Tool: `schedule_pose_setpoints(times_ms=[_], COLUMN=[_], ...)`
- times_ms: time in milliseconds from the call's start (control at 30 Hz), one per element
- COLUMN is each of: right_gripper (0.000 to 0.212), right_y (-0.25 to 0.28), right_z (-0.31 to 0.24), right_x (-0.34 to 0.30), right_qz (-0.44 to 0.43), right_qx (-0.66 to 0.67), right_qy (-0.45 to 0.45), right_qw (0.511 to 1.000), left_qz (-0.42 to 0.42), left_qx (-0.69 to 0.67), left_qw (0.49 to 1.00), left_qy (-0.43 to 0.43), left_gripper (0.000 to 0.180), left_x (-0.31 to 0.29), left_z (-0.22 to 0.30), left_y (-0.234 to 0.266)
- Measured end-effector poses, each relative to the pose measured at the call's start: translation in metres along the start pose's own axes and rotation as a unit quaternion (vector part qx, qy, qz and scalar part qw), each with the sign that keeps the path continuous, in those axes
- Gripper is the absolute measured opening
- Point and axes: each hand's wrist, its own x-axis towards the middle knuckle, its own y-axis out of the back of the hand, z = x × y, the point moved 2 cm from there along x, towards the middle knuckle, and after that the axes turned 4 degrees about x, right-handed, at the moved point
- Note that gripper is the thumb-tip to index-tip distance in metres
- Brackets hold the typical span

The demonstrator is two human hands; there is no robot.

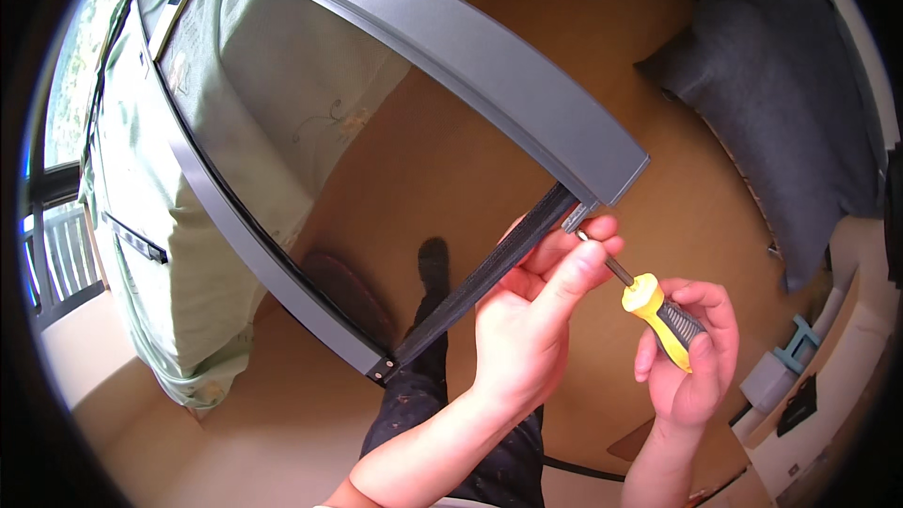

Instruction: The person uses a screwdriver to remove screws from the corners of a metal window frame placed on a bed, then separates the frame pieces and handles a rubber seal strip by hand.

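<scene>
A large grey frame (527, 75) with dark see-through mesh (395, 160) stretches from the upper left to the middle. A dark textured strip (489, 273) runs between the ends of its two rails. My left hand (527, 320) is closed around the strip near the wide rail's end, beside a small metal piece (576, 217). Its thumb lies by the tip of a yellow and black screwdriver (658, 312). My right hand (694, 353) grips that screwdriver by the handle, its shaft angled up to the left toward the metal piece. Any screw at the tip is too small to make out.
A pale green cloth (179, 292) drapes over something on the left, by a window (71, 103). On the right lies a dark grey cushion-like object (771, 103) on the brown floor (593, 395). A low white shelf (818, 386) holds small items. My legs (414, 404) are below.
</scene>
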Motion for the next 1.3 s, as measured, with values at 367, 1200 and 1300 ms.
schedule_pose_setpoints(times_ms=[367, 1200, 1300], right_gripper=[0.043, 0.028, 0.042], right_y=[-0.003, -0.006, -0.012], right_z=[0.0, 0.006, 0.011], right_x=[0.003, -0.006, -0.001], right_qz=[-0.007, 0.0, 0.034], right_qx=[-0.041, -0.23, -0.037], right_qy=[0.043, 0.215, 0.108], right_qw=[0.998, 0.949, 0.993], left_qz=[-0.003, 0.068, 0.088], left_qx=[-0.041, -0.017, -0.041], left_qw=[0.999, 0.997, 0.995], left_qy=[0.015, -0.02, 0.003], left_gripper=[0.03, 0.024, 0.03], left_x=[0.001, -0.003, -0.002], left_z=[0.003, 0.004, 0.005], left_y=[0.0, -0.004, -0.005])
